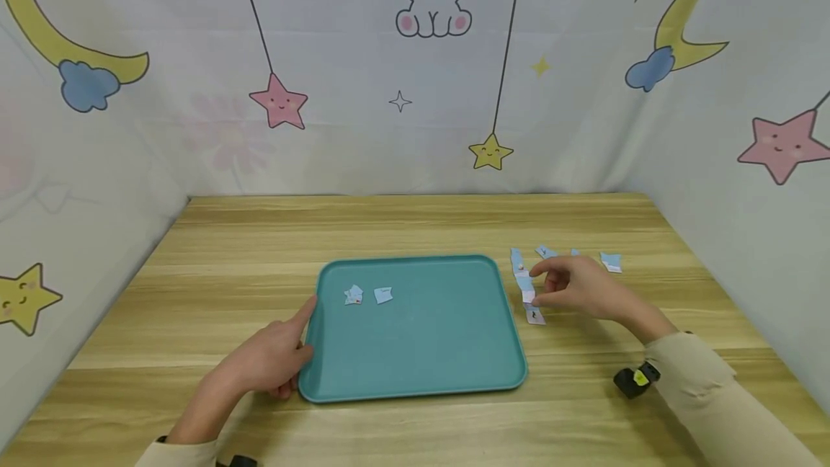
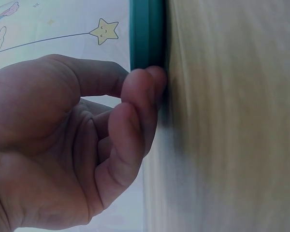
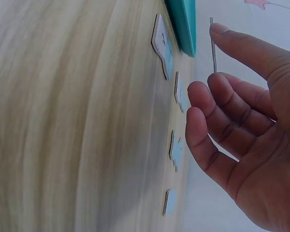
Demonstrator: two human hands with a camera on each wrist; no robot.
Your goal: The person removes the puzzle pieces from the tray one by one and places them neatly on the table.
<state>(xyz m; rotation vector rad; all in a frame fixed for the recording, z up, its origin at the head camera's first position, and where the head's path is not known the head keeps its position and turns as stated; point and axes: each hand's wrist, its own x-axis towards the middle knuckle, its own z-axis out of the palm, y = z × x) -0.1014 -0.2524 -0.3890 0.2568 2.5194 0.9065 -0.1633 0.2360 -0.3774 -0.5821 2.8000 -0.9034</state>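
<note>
My right hand (image 1: pixel 580 287) is beside the tray's right edge, pinching a thin jigsaw piece (image 3: pixel 213 50) by opposite edges between thumb and index finger. It appears edge-on in the right wrist view. Several light-blue pieces form a column near that hand, with one piece (image 1: pixel 534 316) at its near end. At the left side of the teal tray (image 1: pixel 421 352), my left hand (image 1: pixel 266 355) grips the rim. Its index finger stretches along the edge, while the other fingers curl low by the table. On the tray lie a small jagged-edged cluster (image 1: pixel 353 295) and a separate piece (image 1: pixel 383 295).
Beyond the right hand lie more loose pieces, including one at the far right (image 1: pixel 611 261) and another (image 1: pixel 546 251) nearer the column. The wooden table (image 1: pixel 415 225) meets a patterned cloth (image 1: pixel 363 157) at the back and both sides.
</note>
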